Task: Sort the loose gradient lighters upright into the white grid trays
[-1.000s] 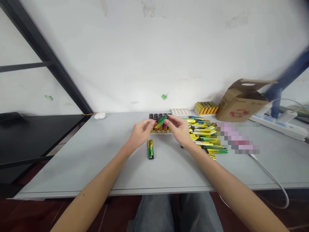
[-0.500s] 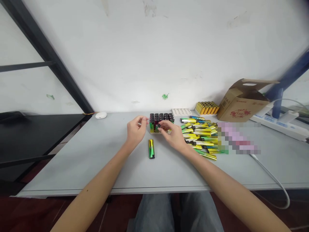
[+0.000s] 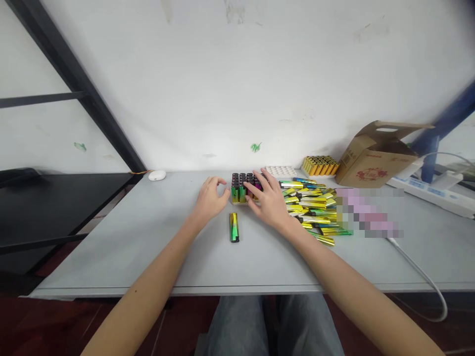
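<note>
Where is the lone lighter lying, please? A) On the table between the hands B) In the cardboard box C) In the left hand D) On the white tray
A. The lone lighter lies flat on the table, between the left hand and the right hand.

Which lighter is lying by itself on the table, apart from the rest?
The green-and-gold lighter, lying flat alone; the others stand upright in a block of lighters or lie heaped in a pile of lighters.
</note>
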Demonstrator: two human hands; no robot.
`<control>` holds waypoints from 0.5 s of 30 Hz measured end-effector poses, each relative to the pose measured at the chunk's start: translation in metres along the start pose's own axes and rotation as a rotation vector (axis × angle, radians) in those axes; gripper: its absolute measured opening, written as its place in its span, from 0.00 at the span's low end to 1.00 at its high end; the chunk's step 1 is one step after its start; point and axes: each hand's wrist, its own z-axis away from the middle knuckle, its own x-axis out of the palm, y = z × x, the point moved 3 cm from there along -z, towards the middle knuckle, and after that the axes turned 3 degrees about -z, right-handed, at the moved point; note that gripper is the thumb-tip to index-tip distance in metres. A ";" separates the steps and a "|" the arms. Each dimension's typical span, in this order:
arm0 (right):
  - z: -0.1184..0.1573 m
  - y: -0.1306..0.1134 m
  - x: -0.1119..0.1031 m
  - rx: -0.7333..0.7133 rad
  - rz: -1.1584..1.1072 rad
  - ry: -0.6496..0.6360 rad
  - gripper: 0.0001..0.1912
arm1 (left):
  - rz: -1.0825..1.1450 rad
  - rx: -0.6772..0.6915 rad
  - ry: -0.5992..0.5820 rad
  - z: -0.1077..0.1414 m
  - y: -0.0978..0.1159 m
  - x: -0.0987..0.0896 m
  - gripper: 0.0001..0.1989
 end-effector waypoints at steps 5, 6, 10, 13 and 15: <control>0.002 0.006 -0.003 0.050 -0.052 0.040 0.17 | -0.170 -0.210 -0.522 0.003 -0.014 0.000 0.17; 0.002 0.008 -0.004 0.064 -0.061 0.057 0.17 | -0.184 -0.222 -0.631 0.005 -0.014 0.001 0.20; 0.001 0.016 -0.009 0.120 -0.100 0.103 0.15 | -0.226 -0.173 -0.891 0.013 -0.010 0.002 0.22; 0.001 0.021 -0.011 0.180 -0.144 0.101 0.16 | -0.184 -0.138 -0.922 0.014 -0.006 0.002 0.18; 0.002 0.023 -0.012 0.225 -0.170 0.100 0.17 | -0.178 -0.139 -0.895 0.013 -0.006 0.001 0.13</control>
